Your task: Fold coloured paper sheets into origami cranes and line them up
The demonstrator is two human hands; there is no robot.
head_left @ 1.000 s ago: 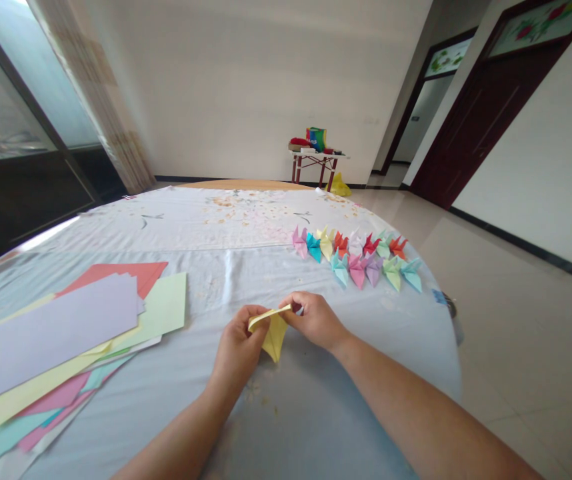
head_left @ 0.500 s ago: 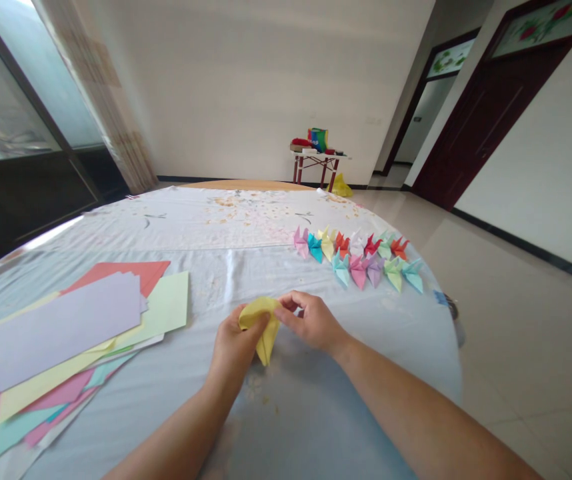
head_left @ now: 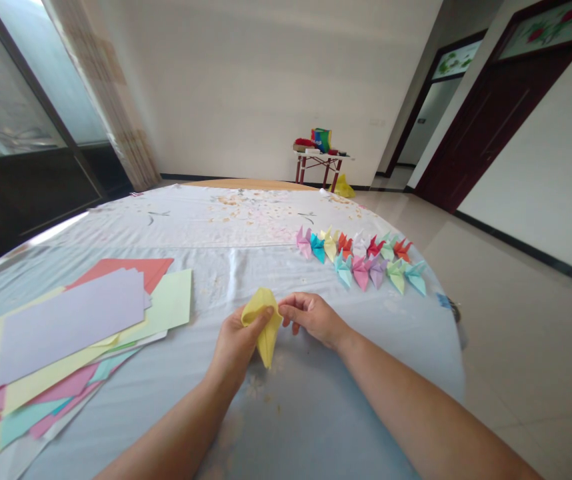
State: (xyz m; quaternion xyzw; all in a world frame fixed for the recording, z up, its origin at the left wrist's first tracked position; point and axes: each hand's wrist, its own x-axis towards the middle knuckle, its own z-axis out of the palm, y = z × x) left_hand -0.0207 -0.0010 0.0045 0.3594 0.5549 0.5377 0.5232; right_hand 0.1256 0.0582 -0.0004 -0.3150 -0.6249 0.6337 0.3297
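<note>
Paper sheets (head_left: pixel 69 327) hem hands (head_left: pixel 313 320) leftward (cranes (head_left: pixel 361 263) ahead-right).

Colourful origami cranes (head_left: pixel 361 273) stand in rows on the floral tablecloth (head_left: pixel 206 220), right of a loose pile of coloured paper sheets (head_left: pixel 71 327).

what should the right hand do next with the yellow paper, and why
Probably the right hand should pinch the top of the folded yellow origami paper. Only the left hand is gripping it, with its thumb across the paper, while the right hand's curled fingers sit right by its edge, so a second grip would likely steady it.
</note>
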